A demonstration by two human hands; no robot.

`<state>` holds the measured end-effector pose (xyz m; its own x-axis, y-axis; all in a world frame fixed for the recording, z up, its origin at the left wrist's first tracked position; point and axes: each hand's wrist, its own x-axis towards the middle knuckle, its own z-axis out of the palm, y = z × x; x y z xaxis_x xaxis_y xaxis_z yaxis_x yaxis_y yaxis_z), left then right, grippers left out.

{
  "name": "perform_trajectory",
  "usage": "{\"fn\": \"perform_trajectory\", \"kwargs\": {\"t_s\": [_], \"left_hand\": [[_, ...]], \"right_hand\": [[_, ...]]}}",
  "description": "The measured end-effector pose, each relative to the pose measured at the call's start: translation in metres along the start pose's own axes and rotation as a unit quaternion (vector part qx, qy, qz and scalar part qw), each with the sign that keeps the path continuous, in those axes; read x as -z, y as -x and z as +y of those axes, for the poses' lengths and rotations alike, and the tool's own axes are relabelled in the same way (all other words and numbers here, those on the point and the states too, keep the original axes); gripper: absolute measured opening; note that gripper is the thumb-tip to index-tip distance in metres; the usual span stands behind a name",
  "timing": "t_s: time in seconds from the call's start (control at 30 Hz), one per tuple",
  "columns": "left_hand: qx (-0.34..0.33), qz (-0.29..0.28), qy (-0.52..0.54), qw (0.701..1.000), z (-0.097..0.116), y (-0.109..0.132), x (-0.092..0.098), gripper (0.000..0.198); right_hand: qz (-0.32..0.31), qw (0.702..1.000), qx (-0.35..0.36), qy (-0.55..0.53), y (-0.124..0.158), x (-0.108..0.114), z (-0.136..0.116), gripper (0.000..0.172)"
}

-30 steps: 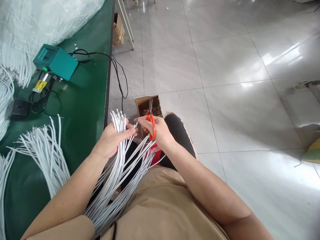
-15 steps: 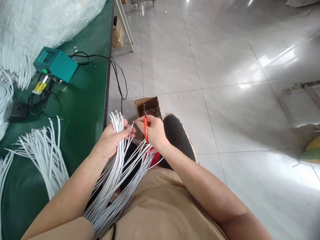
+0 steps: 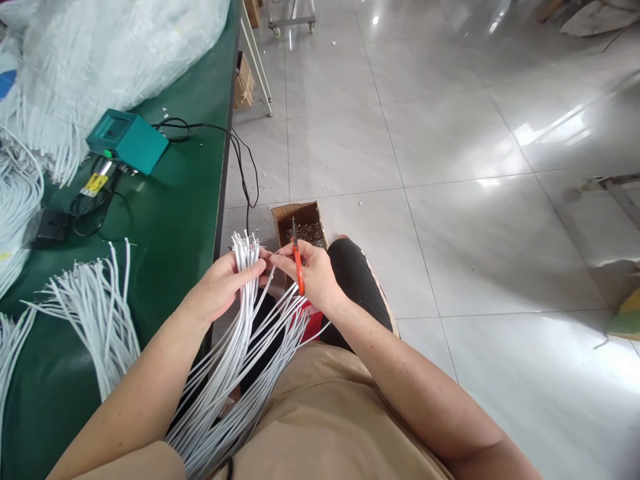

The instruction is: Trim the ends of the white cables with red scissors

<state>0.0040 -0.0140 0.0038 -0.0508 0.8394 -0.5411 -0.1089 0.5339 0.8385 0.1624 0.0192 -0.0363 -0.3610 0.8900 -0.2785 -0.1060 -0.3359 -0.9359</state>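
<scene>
My left hand [image 3: 225, 283] is closed round a bundle of white cables [image 3: 245, 293], whose cut ends stick up above the thumb. The lengths run down across my lap. In my right hand [image 3: 316, 273] sits a pair of orange-handled snips [image 3: 299, 267], dark blades pointing away from me. The right thumb and forefinger pinch at the tip of a single cable beside the bundle, close to the left fingertips; the tip itself is hidden by the fingers. Under the snips stands an open cardboard box [image 3: 280, 217] with small scraps inside.
On the green table [image 3: 170, 267] to my left lie a teal box-shaped device [image 3: 131, 141] with black cords, a small black block [image 3: 53, 227], more white cables [image 3: 103, 313] and a large clear plastic bag [image 3: 130, 53]. Scraps dot the tiled floor [image 3: 450, 240].
The single cable's bare tip, visible before between the hands, is now covered by the right fingertips, which have come against the left hand. The view has shifted slightly.
</scene>
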Motion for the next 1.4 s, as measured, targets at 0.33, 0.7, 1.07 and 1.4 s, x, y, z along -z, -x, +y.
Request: {"fn": "perform_trajectory", "kwargs": {"t_s": [0.33, 0.7, 1.07, 1.4], "left_hand": [[-0.046, 0.036, -0.055, 0.997, -0.015, -0.007, 0.002, 0.036], [-0.089, 0.046, 0.019, 0.995, -0.012, -0.003, -0.008, 0.029], [-0.078, 0.059, 0.015, 0.995, -0.005, 0.0, -0.011, 0.033], [-0.117, 0.118, -0.04, 0.985, -0.007, 0.001, -0.013, 0.033]], "right_hand": [[0.067, 0.972, 0.136, 0.178, -0.005, -0.002, -0.027, 0.019], [-0.056, 0.998, -0.028, -0.028, -0.004, -0.001, -0.024, 0.029], [-0.086, 0.995, -0.014, -0.04, 0.001, 0.002, -0.014, 0.037], [-0.062, 0.852, 0.086, 0.512, -0.005, 0.013, -0.01, 0.027]]}}
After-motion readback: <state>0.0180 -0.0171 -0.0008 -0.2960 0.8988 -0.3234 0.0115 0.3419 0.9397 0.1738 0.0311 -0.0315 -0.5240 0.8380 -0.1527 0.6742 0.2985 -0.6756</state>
